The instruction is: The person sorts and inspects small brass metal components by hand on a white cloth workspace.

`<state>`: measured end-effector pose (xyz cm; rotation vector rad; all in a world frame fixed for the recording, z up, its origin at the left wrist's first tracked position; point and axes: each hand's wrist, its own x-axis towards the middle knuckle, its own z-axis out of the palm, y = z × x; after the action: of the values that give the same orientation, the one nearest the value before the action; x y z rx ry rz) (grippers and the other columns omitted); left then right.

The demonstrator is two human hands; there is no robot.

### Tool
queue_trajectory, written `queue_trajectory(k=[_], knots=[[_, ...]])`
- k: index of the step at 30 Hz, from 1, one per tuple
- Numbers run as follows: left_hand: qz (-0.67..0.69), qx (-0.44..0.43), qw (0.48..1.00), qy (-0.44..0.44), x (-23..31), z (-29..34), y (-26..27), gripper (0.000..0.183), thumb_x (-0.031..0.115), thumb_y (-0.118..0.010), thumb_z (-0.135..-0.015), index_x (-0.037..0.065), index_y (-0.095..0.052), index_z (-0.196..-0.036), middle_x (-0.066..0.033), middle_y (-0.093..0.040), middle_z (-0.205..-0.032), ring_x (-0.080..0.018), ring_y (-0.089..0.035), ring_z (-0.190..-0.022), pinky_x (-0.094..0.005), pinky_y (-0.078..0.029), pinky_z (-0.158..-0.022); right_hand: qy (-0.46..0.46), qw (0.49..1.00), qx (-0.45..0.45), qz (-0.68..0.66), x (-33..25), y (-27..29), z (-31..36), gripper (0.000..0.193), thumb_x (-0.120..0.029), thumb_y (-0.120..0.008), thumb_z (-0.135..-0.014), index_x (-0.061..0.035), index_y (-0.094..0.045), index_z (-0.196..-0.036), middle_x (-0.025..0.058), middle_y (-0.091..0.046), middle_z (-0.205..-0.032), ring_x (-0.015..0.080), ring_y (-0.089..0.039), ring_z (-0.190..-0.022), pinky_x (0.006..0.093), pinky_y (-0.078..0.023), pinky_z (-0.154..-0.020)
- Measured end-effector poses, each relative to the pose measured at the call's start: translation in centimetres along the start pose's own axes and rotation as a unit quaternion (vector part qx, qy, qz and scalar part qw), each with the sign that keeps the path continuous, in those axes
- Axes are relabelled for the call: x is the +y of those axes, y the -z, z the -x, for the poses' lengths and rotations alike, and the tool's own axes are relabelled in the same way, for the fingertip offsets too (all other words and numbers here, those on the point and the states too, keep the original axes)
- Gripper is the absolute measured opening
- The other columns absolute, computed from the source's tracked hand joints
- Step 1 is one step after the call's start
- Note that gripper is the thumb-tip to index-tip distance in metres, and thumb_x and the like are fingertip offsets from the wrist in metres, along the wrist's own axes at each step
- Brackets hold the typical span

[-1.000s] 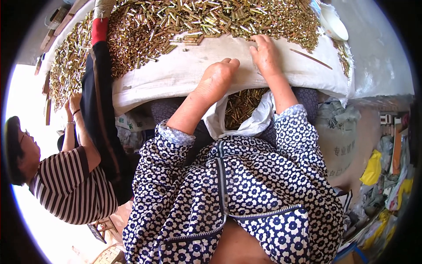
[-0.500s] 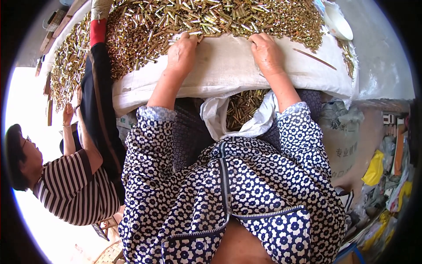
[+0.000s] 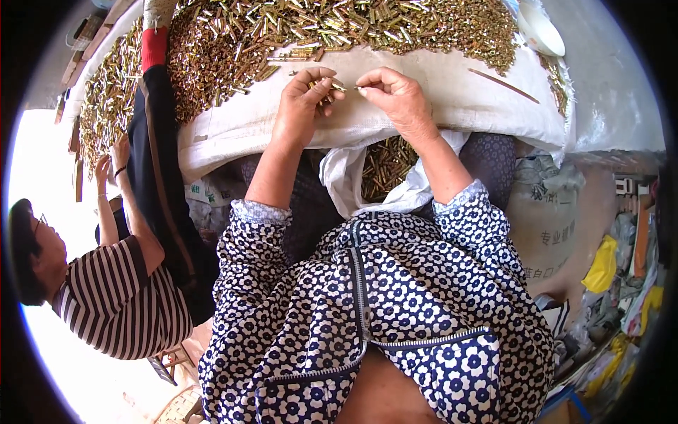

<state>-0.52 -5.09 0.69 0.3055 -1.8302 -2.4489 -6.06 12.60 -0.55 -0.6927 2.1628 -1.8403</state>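
Metal tubes (image 3: 339,28), brass-coloured: where do they lie?

Heaped across the far side of the white cloth (image 3: 233,138), ragged near edge. A few loose ones sit along that edge. Smaller, browner metal bits (image 3: 205,67) crowd the heap's left part. More tubes fill a white bag (image 3: 337,185), its mouth spread wide between the wearer's knees.

And the wearer's left hand (image 3: 300,106)?

Cupped, palm turned inward, fingers curled round several tubes. One bright tube (image 3: 338,85) pokes out past the thumb, toward the other hand. Exact count hidden by the fingers.

The right hand (image 3: 404,106)?

Thumb and forefinger pressed together, remaining fingers folded. Pale speck at the tip; too small to tell whether metal or thumbnail. The two hands face each other above the near strip of cloth, close but apart.

Anything else on the cloth?

Thin brown stick (image 3: 503,85) lying aslant, right of the right hand. White bowl (image 3: 541,30) tilted at the far right corner.

Company?

A co-worker in a striped shirt (image 3: 123,300), at left, both hands up by the heap's left end. Cannot tell what they grip.

Right side, lower?

Grey printed sack (image 3: 544,222), then a yellow wrapper (image 3: 599,265) among jumbled plastic.
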Motion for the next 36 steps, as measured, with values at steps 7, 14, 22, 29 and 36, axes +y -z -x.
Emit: queue_trajectory(k=[7,14,22,29,36], knots=[[0.056,0.002,0.998,0.023,-1.1,0.8,-0.1,0.01,0.013,-0.053,-0.094,0.005,-0.055,-0.099,-0.0078,-0.066,-0.077,-0.0081,-0.049,-0.054,-0.0196,-0.041,-0.05,-0.017,0.996,-0.009,-0.082,-0.8,-0.5,1.0,0.012,-0.006,-0.061,-0.085,-0.0016,-0.064,-0.096,-0.0023,-0.063,-0.086,0.005,-0.054,-0.08,0.0201,-0.043,-0.074],[0.083,-0.001,0.997,0.003,-1.4,1.0,-0.5,0.009,0.012,-0.054,-0.093,0.004,-0.055,-0.098,-0.0093,-0.066,-0.078,-0.0083,-0.05,-0.055,-0.0196,-0.04,-0.05,-0.01,0.997,-0.005,-0.076,-0.4,-0.6,1.3,0.012,-0.007,-0.062,-0.085,-0.0017,-0.064,-0.096,-0.0028,-0.062,-0.087,0.004,-0.053,-0.079,0.0194,-0.042,-0.072],[0.082,-0.006,0.996,-0.029,-1.5,1.4,-0.8,0.007,0.01,-0.053,-0.094,0.004,-0.054,-0.096,-0.0095,-0.065,-0.077,-0.0081,-0.053,-0.057,-0.0191,-0.041,-0.05,0.005,0.992,0.003,-0.127,0.4,-0.7,1.2,0.012,-0.005,-0.062,-0.085,-0.0019,-0.065,-0.096,-0.0036,-0.062,-0.087,0.0034,-0.052,-0.077,0.0185,-0.042,-0.069],[-0.185,-0.001,0.974,-0.13,-3.2,0.3,-1.3,0.007,0.008,-0.059,-0.089,0.004,-0.055,-0.093,-0.0089,-0.065,-0.074,-0.0121,-0.057,-0.057,-0.0254,-0.046,-0.05,0.096,0.987,0.017,0.131,0.7,0.0,0.9,0.014,-0.001,-0.064,-0.077,-0.0034,-0.063,-0.091,0.0055,-0.063,-0.081,0.0162,-0.06,-0.076,0.0268,-0.047,-0.07],[-0.482,-0.018,0.821,-0.304,-3.1,0.3,-4.0,0.003,0.006,-0.054,-0.083,0.005,-0.053,-0.085,-0.0172,-0.062,-0.079,-0.0357,-0.063,-0.074,-0.0415,-0.05,-0.06,0.115,0.956,0.024,0.27,2.0,1.7,-0.1,0.018,0.001,-0.058,-0.072,-0.0052,-0.06,-0.089,0.0132,-0.06,-0.086,0.0325,-0.059,-0.086,0.039,-0.047,-0.074]])
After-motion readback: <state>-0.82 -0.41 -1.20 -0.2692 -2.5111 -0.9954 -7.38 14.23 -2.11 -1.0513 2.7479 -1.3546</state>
